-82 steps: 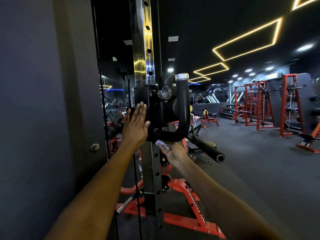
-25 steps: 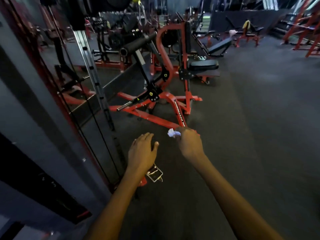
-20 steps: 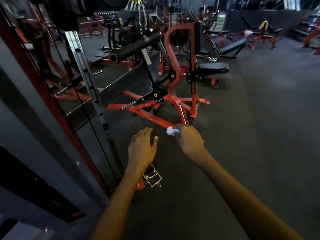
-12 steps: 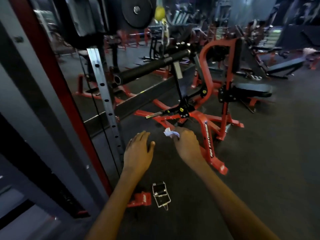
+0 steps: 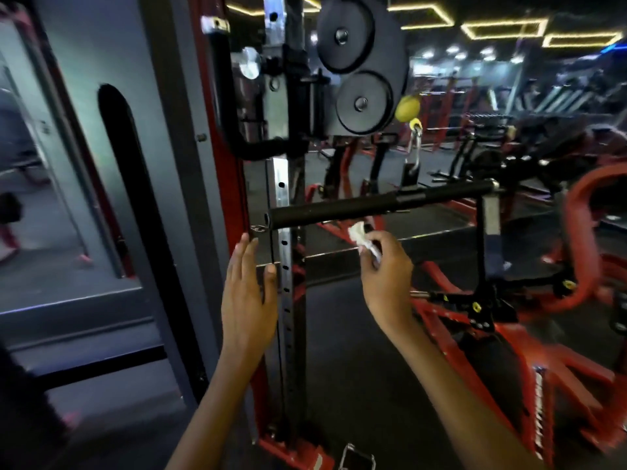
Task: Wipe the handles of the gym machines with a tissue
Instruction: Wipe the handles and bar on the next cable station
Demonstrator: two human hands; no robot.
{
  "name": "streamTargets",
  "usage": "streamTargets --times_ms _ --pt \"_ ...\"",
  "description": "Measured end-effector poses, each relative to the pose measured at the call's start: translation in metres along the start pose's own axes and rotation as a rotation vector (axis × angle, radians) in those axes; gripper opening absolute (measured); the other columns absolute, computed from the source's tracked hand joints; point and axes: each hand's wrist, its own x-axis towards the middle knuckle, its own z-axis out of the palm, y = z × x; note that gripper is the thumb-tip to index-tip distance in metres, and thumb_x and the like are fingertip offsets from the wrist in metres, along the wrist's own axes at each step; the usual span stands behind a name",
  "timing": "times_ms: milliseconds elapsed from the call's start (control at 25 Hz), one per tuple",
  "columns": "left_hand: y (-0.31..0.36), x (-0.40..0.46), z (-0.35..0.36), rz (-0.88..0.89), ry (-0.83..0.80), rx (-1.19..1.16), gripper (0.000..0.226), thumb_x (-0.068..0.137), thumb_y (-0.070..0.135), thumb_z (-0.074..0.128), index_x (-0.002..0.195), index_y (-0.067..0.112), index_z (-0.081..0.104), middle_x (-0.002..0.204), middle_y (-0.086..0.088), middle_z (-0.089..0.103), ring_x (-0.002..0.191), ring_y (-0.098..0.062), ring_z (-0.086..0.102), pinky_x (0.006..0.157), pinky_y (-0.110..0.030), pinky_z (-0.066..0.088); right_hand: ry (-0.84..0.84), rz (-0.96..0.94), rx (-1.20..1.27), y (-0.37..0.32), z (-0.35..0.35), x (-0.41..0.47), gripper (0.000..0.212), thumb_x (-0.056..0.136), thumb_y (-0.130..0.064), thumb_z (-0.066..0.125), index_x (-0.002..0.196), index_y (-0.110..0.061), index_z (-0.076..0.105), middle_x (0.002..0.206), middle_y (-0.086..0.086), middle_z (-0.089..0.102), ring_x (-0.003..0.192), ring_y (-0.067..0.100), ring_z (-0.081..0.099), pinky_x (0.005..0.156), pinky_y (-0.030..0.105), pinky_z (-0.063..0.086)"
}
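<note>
- Head view: our right hand (image 5: 383, 279) pinches a crumpled tissue (image 5: 360, 235) just under the black bar handle (image 5: 330, 210).
- Our left hand (image 5: 247, 300) hangs spread, fingers straight.
- Frame lettering (image 5: 539, 412) is too blurred to read.

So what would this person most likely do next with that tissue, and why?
Probably lift the right hand slightly so the tissue meets the black padded bar. The tissue is pinched just under that bar, apparently not yet touching it, while the left hand hangs open beside the upright.
</note>
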Motion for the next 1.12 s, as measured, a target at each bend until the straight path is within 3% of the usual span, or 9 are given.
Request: streamTargets --times_ms 80,200,320,440,520,680,880,1040,1120 --pt "0.02 0.02 0.001 0.088 0.08 0.024 0.054 0.102 0.043 0.03 0.15 0.018 0.03 0.161 0.003 0.017 0.148 -0.012 0.016 0.117 -0.036 0.022 0.062 -0.069 0.072 -0.007 0.004 0.019 0.025 0.083 0.008 0.06 0.107 0.001 0.063 0.103 0.011 0.061 0.095 0.016 0.058 0.086 0.004 0.04" --pt "0.03 0.059 0.008 0.183 0.048 0.137 0.049 0.103 0.035 0.029 0.146 0.013 0.038 0.159 -0.003 0.023 0.148 -0.017 0.015 0.12 -0.045 0.019 0.083 -0.1 0.092 -0.011 0.017 0.041 0.034 0.086 0.007 0.056 0.12 -0.002 0.06 0.111 0.01 0.055 0.104 0.01 0.054 0.096 0.016 0.043" --pt "0.015 0.084 0.018 0.268 -0.069 0.208 0.051 0.102 0.037 0.028 0.145 0.013 0.04 0.158 -0.005 0.026 0.147 -0.019 0.017 0.119 -0.047 0.02 -0.125 -0.278 0.037 -0.025 0.042 0.042 0.035 0.091 -0.001 0.049 0.125 -0.002 0.055 0.127 0.005 0.052 0.118 0.004 0.046 0.102 0.014 0.039" --pt "-0.001 0.088 0.025 0.319 -0.121 0.175 0.045 0.103 0.026 0.04 0.145 0.011 0.038 0.158 -0.005 0.025 0.144 -0.018 0.024 0.118 -0.04 0.027 -0.278 -0.594 -0.192 -0.011 0.056 0.037 0.041 0.085 -0.002 0.04 0.122 -0.002 0.058 0.125 0.014 0.059 0.12 0.025 0.054 0.104 0.035 0.037" --pt "-0.005 0.085 0.029 0.291 -0.131 0.158 0.045 0.102 0.019 0.045 0.146 0.011 0.037 0.158 -0.002 0.022 0.143 -0.013 0.022 0.117 -0.035 0.025 -0.227 -0.486 -0.252 0.027 0.049 0.051 0.04 0.086 -0.001 0.038 0.12 -0.005 0.06 0.124 0.013 0.06 0.119 0.027 0.054 0.104 0.038 0.034" --pt "-0.015 0.08 0.043 0.29 -0.189 0.171 0.051 0.102 0.019 0.044 0.15 0.013 0.029 0.16 0.004 0.013 0.148 -0.012 0.008 0.12 -0.034 0.014 -0.08 -0.194 -0.311 0.063 0.038 0.059 0.044 0.077 0.013 0.058 0.118 -0.002 0.06 0.122 0.013 0.061 0.117 0.033 0.055 0.1 0.042 0.044" --pt "-0.024 0.082 0.06 0.311 -0.165 0.228 0.057 0.1 0.014 0.048 0.151 0.012 0.024 0.159 0.003 0.01 0.149 -0.014 0.002 0.122 -0.041 0.009 -0.282 -0.535 -0.275 0.016 0.082 0.034 0.043 0.078 0.003 0.043 0.118 -0.001 0.06 0.126 0.015 0.058 0.123 0.029 0.051 0.103 0.039 0.036" --pt "-0.02 0.098 0.065 0.292 -0.125 0.353 0.058 0.101 0.039 0.031 0.152 0.013 0.025 0.161 -0.002 0.015 0.149 -0.015 0.001 0.121 -0.037 -0.004 -0.072 -0.154 -0.291 0.07 0.049 0.075 0.048 0.079 0.018 0.053 0.124 0.001 0.055 0.129 0.017 0.055 0.127 0.034 0.045 0.107 0.043 0.036" --pt "-0.011 0.121 0.073 0.345 -0.13 0.414 0.062 0.099 0.044 0.029 0.151 0.011 0.026 0.16 -0.005 0.018 0.149 -0.019 0.004 0.119 -0.037 -0.006 -0.034 -0.099 -0.309 0.071 0.048 0.085 0.052 0.079 0.017 0.056 0.128 0.002 0.051 0.131 0.019 0.052 0.128 0.035 0.043 0.109 0.039 0.031"
